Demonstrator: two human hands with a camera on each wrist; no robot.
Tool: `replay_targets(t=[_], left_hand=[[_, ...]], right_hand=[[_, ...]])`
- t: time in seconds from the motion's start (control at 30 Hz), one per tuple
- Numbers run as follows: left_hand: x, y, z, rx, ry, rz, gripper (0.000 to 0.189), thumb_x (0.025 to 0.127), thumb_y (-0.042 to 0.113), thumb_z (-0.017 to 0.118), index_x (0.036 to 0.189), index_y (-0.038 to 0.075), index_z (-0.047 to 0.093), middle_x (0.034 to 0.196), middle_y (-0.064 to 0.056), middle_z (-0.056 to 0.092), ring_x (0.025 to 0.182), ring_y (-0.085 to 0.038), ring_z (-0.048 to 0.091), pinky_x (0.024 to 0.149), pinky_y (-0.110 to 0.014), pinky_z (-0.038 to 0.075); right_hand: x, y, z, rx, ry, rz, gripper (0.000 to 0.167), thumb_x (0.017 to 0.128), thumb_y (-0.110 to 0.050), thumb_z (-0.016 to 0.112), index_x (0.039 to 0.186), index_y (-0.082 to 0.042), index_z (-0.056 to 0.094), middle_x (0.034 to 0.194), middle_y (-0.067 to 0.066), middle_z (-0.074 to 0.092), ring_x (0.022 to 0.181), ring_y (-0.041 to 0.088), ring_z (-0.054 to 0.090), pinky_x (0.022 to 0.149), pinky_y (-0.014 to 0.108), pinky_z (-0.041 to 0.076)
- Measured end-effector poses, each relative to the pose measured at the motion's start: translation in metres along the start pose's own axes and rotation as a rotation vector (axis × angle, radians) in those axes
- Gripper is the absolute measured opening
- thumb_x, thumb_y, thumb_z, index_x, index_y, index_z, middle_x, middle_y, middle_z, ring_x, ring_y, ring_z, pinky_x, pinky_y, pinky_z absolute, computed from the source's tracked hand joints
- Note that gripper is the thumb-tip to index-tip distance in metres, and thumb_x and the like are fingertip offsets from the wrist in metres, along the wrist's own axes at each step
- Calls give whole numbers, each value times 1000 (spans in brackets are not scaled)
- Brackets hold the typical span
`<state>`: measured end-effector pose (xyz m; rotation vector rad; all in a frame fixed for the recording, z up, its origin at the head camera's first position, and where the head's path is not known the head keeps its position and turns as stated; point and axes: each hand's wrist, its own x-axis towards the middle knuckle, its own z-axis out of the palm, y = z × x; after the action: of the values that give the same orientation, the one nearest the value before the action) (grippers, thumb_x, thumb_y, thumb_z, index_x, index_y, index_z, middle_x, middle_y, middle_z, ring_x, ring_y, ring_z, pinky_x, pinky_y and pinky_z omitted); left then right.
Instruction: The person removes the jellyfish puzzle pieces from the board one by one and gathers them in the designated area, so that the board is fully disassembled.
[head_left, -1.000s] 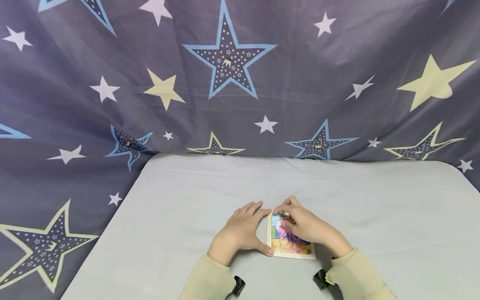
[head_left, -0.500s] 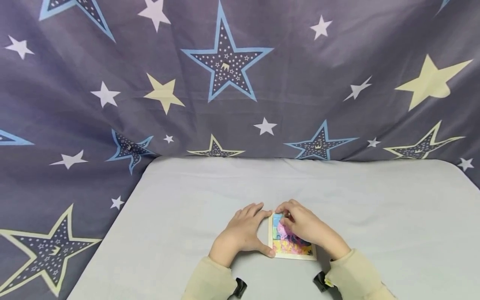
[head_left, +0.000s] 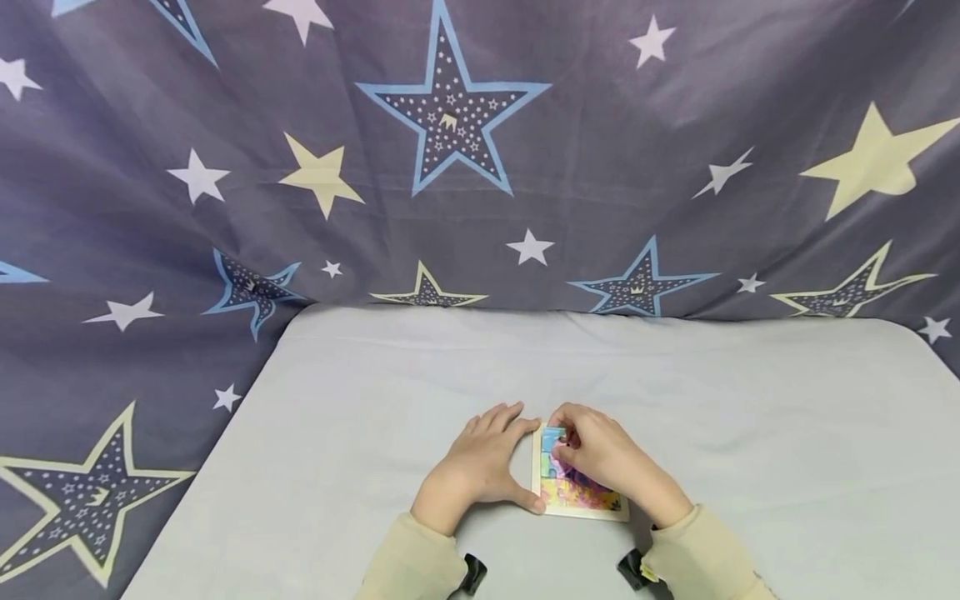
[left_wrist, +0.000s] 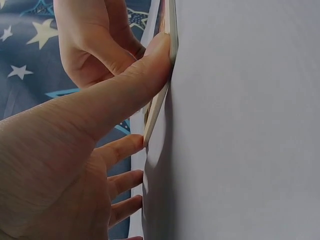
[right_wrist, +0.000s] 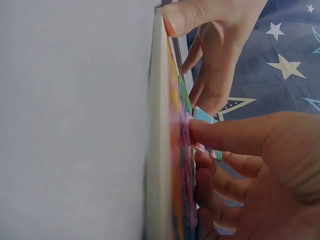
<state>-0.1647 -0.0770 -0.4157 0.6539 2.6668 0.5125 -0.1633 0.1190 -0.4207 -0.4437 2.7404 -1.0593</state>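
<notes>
Steadying side: left hand (head_left: pixel 480 467), thumb at the near-left corner of the puzzle frame (head_left: pixel 536 462), index finger at the far-left; span wide, fingers spread.
Pinching side: right hand (head_left: pixel 603 450), grip narrow, thumb and fingers apparently on a jigsaw piece (right_wrist: pixel 205 114) of blue, pink and green, tilted off the picture.
Location: frame on the pale grey worktop (head_left: pixel 375 400), between the hands; laid-in pieces (head_left: pixel 581 493) along its near side, far-right part hidden by the right hand.
Weight: piece likely very light; frame probably light enough to skid if pushed one-sidedly.
Stiffness: frame looks rigid, perhaps thin wood; piece thin, likely stiff, any knobs liable to chip or bend if forced.
Surface: printed face probably smooth, a little slippery.
Best hold: piece by opposite edges, clear of knobs; frame by its pale rim, braced at two corners, lightly pressed.
</notes>
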Motion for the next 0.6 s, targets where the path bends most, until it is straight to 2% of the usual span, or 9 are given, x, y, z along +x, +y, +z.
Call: replay_targets(t=[0.17,0.33,0.47,0.6], left_hand=[[1,1,0,-6,-8,-2,104,62,55,89,149,21,45,161,-7,27,149,-30,19,120,-51,17],[2,-1,7,-14,-13,-4,105,60,55,90,149,22,44,161,-6,26,149,-30,18,119,-54,16],[3,-2,10,-11,-12,-10,107,60,56,89,150,23,43,162,-5,24,149,-30,17,119,-55,14],[3,-1,5,-21,-8,-18,105,61,55,90,150,22,43,162,-6,24,149,-30,18,119,-55,15]], right_hand=[[-2,1,0,18,-5,3,21,85,-1,75,96,-10,60,74,-2,53,69,14,47,63,31,42],[-4,4,-1,39,-34,11,21,84,-2,75,93,-11,58,74,-2,53,68,14,47,62,30,41],[-3,6,-4,47,-64,-24,18,85,-2,75,92,-10,60,75,-3,54,68,14,47,62,29,41],[0,7,-8,66,-85,-69,15,86,-3,73,92,-8,61,77,-3,57,68,12,49,62,29,44]])
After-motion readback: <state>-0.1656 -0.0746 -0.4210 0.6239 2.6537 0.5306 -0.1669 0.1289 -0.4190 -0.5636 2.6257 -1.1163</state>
